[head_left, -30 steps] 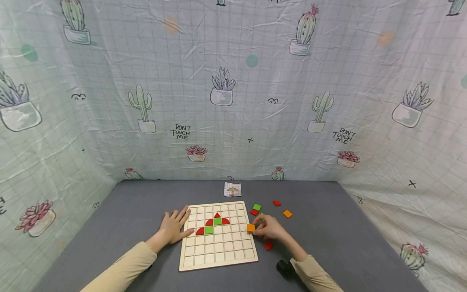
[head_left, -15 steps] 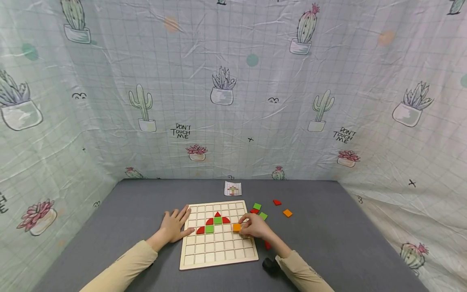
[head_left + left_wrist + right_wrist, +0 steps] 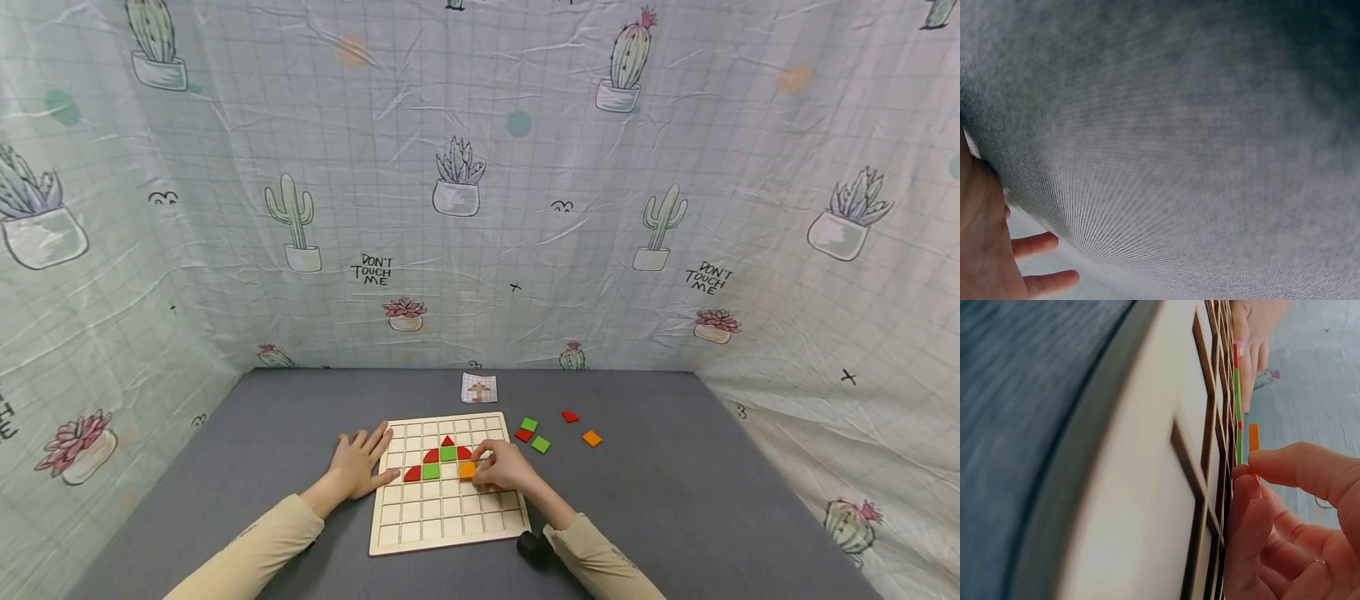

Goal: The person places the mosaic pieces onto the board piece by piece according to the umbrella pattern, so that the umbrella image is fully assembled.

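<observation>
A pale wooden grid board (image 3: pixel 420 533) lies on the grey table. My left hand (image 3: pixel 356 462) rests with fingers spread on its left edge. Between thumb and fingers of my right hand (image 3: pixel 501 467) I pinch an orange square tile (image 3: pixel 467 471). The right wrist view shows this tile (image 3: pixel 1254 437) slightly above the board's surface. On the board sit a red triangle (image 3: pixel 447 441), two green squares (image 3: pixel 447 453) and several red rounded pieces (image 3: pixel 412 474); my right fingers partly cover the rightmost. In the left wrist view, only part of my left hand (image 3: pixel 988 244) shows.
Right of the board lie two loose green squares (image 3: pixel 541 444), red pieces (image 3: pixel 570 417) and another orange square (image 3: pixel 592 438). Behind the board is a small printed card (image 3: pixel 478 388). A black object (image 3: pixel 534 546) is by my right sleeve. A patterned cloth surrounds the table.
My right hand has carried the orange square left, from the board's right edge to beside the coloured pieces. My forearm now hides a red piece seen earlier. The left hand has stayed put.
</observation>
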Motion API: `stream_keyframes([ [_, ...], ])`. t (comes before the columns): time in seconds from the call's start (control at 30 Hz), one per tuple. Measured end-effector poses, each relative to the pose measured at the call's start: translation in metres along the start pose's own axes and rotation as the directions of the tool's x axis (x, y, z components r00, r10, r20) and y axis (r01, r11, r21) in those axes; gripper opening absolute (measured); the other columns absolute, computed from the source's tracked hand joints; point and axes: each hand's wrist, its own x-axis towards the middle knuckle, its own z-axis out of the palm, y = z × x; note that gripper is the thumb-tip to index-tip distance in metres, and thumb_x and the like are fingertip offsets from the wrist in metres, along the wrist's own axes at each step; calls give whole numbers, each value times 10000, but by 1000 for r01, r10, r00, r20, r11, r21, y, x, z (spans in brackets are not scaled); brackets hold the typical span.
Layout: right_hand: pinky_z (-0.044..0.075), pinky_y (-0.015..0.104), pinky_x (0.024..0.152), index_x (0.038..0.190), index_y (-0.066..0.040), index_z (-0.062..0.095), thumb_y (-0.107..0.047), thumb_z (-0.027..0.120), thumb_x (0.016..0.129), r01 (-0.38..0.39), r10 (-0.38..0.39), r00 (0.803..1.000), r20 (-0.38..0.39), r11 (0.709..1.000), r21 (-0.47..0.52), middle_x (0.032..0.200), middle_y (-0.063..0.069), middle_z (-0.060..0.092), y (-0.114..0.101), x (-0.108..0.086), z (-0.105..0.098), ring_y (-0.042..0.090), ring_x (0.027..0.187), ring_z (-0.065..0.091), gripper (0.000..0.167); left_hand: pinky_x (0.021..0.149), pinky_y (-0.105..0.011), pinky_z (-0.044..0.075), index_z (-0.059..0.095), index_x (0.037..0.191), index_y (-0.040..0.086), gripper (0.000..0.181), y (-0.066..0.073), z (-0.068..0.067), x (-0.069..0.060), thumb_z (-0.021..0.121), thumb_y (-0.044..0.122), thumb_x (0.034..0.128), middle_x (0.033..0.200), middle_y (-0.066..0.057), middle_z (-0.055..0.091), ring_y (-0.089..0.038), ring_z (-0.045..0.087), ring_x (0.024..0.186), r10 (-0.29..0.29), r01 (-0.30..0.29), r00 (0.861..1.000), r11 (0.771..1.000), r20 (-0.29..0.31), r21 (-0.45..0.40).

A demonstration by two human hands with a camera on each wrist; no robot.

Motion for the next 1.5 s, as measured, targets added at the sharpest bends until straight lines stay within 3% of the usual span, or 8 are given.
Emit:
stream_keyframes([
  [0.3,432,208,411,873,17,597,22,686,691,-1,1,1000,1,1000,15,578,36,594,-9,3,8,103,425,501,202,840,-563,353,344,1376,84,715,0,-2,-2,389,578,860,1430,-92,329,-336,427,1159,4,-4,1000,1000,-6,6],
  [0.6,387,180,398,871,23,605,34,677,672,-7,7,1000,-3,999,-39,539,-7,524,-18,12,14,95,422,474,212,836,-579,341,334,1381,76,717,0,1,0,394,569,864,1436,-98,318,-352,417,1159,0,0,1000,1000,-3,-25],
  [0.9,423,209,404,852,38,615,35,692,663,15,-17,1000,-20,998,-55,537,14,557,-20,16,18,103,426,501,204,825,-577,344,348,1372,75,709,1,-1,0,404,565,862,1427,-101,331,-351,425,1145,3,-3,1000,1000,-14,-27],
  [1.5,435,231,414,846,29,622,38,681,665,-10,9,1000,-19,999,-44,557,11,555,-22,18,19,119,431,501,190,830,-575,345,337,1379,76,719,0,1,0,381,577,866,1435,-99,320,-347,419,1156,1,-1,1000,1000,-7,-9],
])
